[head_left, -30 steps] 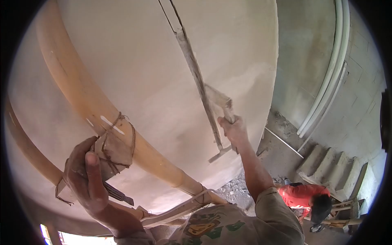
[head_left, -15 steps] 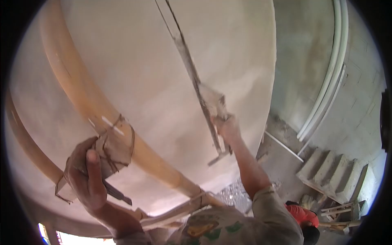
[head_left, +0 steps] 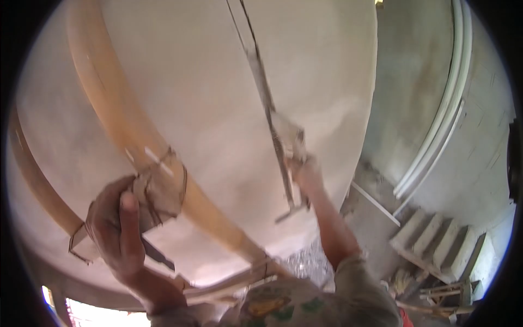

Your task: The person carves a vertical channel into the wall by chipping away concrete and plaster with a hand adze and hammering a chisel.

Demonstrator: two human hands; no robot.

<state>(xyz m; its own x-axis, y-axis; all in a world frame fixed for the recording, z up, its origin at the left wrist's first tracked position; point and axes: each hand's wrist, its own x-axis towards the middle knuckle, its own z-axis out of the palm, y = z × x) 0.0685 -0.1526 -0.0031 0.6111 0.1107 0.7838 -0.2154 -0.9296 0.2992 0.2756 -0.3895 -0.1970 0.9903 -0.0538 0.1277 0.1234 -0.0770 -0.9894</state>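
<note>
My right hand (head_left: 306, 173), a little blurred, is closed round the handle of a long, narrow, plaster-smeared trowel (head_left: 279, 155). Its blade lies along the smooth pale plastered surface (head_left: 218, 109). On the other side my left hand (head_left: 117, 223) has its fingers wrapped over the end of a wooden block (head_left: 168, 191), thumb stretched along it. Wire lashes that block to a thick tan pole (head_left: 117, 117). A dark flat piece (head_left: 159, 255) sticks out below the left palm; whether the hand grips it too I cannot tell.
A second curved pole (head_left: 41, 180) runs at far left, and lashed timbers (head_left: 234, 282) cross below me. To the right are white pipes (head_left: 436, 131), concrete steps (head_left: 436, 240) and a wooden frame (head_left: 449, 294). A bit of red clothing (head_left: 406, 319) shows at the bottom edge.
The view has turned slightly, so poles and surface sit farther right. My right hand has shifted a little with the trowel. The person in red has almost dropped out of view.
</note>
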